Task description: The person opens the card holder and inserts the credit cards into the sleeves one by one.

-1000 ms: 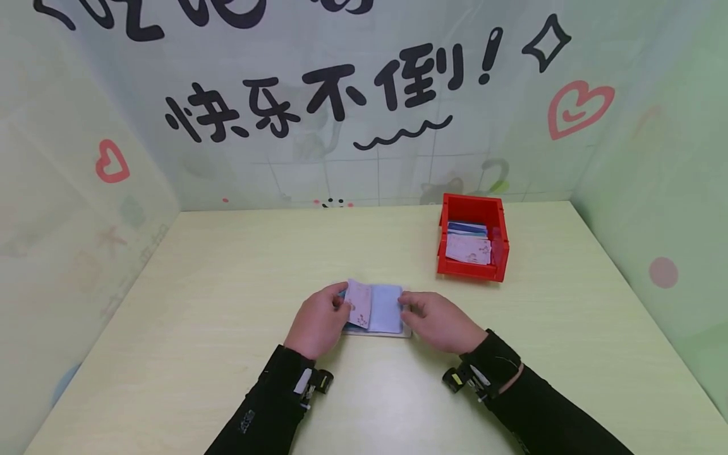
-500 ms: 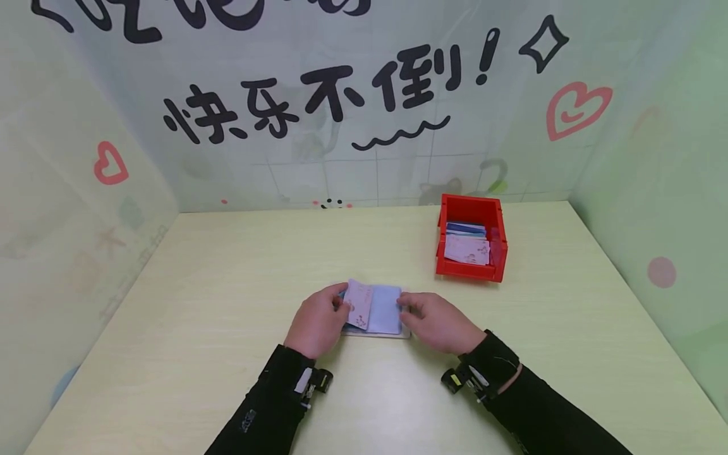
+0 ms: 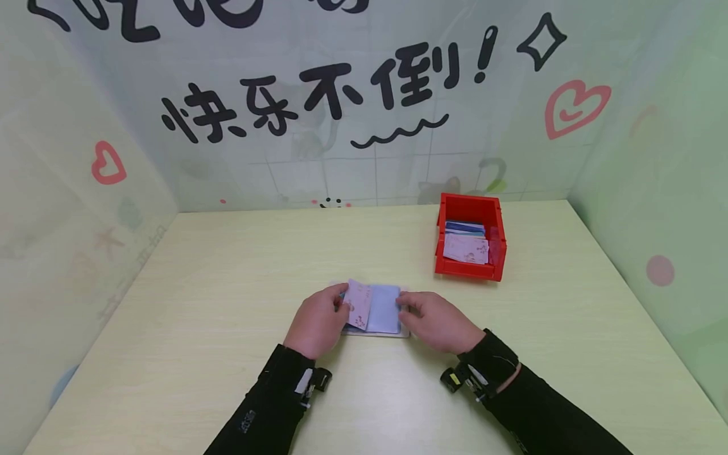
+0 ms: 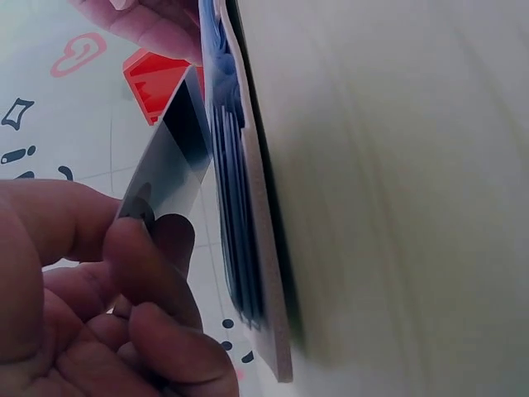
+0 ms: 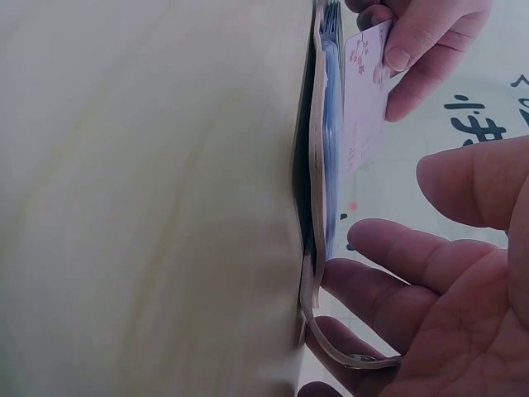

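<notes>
At six o'clock on the pale wooden surface (image 3: 227, 284) lies an open card holder with blue sleeves and a pale cover (image 3: 384, 309). The left hand (image 3: 316, 322) sits at its nine o'clock edge, thumb and curled fingers (image 4: 149, 273) in a tight grip on a pink floral card (image 3: 358, 304), which stands tilted up over the left page. The right hand (image 3: 438, 321) rests at the three o'clock edge, palm down, fingers (image 5: 405, 256) fairly straight and spread, the grip loose; its fingertips seem to press the holder's edge, though the wrist view is blurred. Farther off, towards one o'clock, a red plastic bin (image 3: 469, 208) holds a stack of cards (image 3: 466, 243).
</notes>
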